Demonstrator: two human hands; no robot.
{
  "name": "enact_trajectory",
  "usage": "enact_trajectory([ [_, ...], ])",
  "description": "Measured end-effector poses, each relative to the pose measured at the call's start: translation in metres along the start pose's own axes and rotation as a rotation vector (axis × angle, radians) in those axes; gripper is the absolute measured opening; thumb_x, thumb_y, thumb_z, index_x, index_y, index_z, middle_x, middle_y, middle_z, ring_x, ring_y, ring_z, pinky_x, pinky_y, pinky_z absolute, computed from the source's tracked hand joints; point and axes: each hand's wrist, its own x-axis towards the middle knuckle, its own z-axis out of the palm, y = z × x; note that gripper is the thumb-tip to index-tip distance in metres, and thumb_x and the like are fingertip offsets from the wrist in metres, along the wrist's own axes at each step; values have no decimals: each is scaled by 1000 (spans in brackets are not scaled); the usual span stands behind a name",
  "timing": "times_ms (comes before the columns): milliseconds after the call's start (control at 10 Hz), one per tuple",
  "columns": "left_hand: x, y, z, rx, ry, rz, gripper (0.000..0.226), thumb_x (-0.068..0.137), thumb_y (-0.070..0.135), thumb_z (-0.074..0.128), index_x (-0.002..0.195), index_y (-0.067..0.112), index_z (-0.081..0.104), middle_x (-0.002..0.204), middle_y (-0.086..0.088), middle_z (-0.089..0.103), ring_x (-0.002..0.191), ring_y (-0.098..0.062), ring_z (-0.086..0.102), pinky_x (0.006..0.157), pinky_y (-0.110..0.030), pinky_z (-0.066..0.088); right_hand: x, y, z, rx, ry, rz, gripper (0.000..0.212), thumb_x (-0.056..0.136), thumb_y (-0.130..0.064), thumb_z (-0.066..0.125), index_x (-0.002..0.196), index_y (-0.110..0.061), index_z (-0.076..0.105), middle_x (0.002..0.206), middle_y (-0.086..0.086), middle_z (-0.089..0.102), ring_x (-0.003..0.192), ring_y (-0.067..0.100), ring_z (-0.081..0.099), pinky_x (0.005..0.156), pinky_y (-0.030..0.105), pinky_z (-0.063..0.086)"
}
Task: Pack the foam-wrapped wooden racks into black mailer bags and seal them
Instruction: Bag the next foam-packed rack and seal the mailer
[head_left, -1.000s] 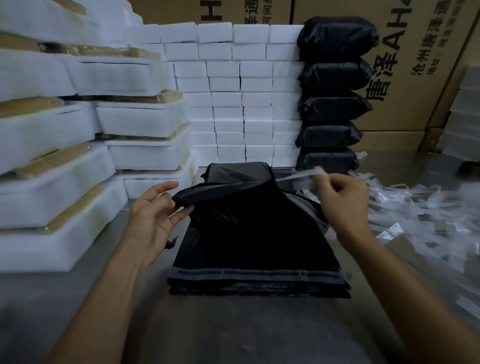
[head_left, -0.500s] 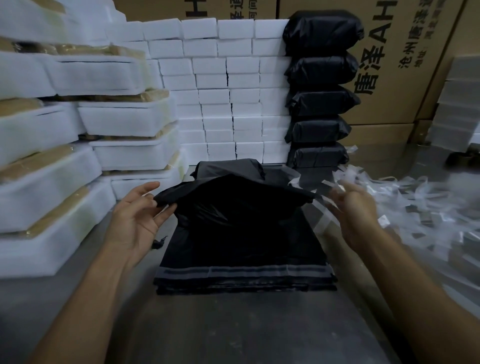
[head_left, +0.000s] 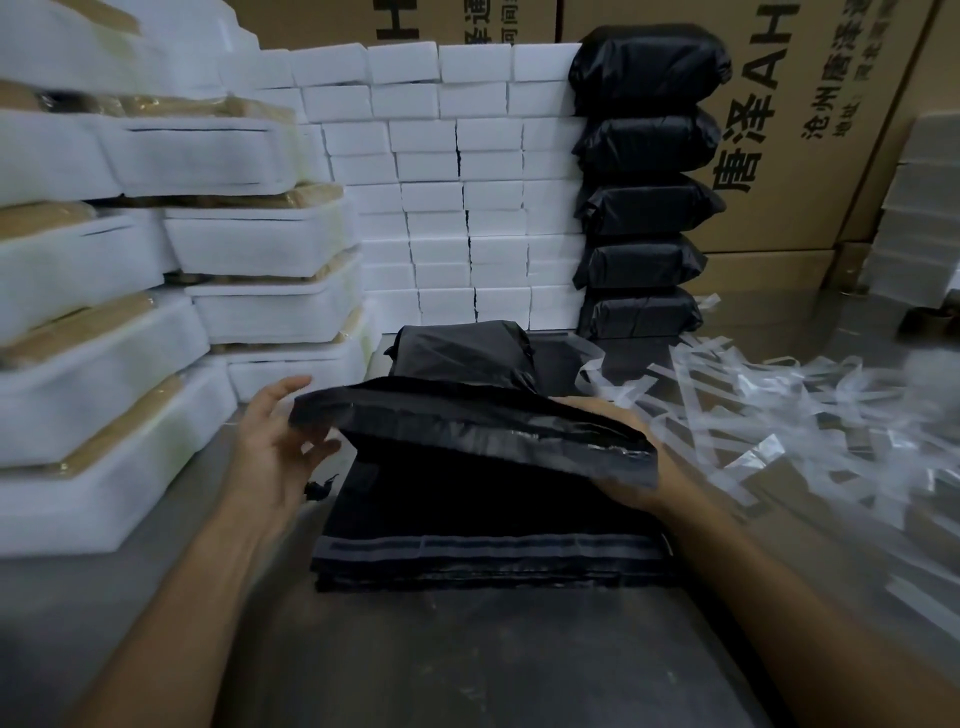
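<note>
One filled mailer bag (head_left: 467, 415), black and glossy, lay mid-frame on the flat bag stack (head_left: 483, 551). My right hand (head_left: 618, 467) gripped its flap edge; my left hand (head_left: 275, 447) hovered beside it, fingers spread. Five sealed bags (head_left: 644, 208) stood stacked upper right; foam-wrapped racks (head_left: 104, 332) piled left.

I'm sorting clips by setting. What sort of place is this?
Probably a packing or shipping workshop: stacked foam-wrapped racks, a column of sealed black parcels, and large printed cartons behind.

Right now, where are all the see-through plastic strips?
In the head view, the plastic strips lie heaped on the table's right side, just beyond the right hand and in front of the stack of sealed black bags.
</note>
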Motion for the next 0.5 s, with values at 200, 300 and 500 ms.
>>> enact_trajectory([
  [200,-8,-31,14,908,-210,50,46,72,18,86,107,27,58,102,20,62,90,7,57,72,-9,41,1,-17,4,79,17,-334,53,80,-39,67,123,-9,62,124,11,65,120,23,62,101,24,48],
  [300,-6,-27,23,677,-34,125,10,84,24,75,84,30,68,79,20,70,82,2,66,66,-12,46,5,-10,4,28,30,-366,32,83,-24,72,109,-5,70,102,5,73,100,15,70,87,26,53],
  [500,-8,-12,25,444,-24,9,27,93,34,62,82,12,72,76,4,75,70,-10,71,56,-21,53,11,-16,7,374,-65,-357,65,96,23,37,55,-23,59,48,-11,56,49,-11,55,65,17,42],
])
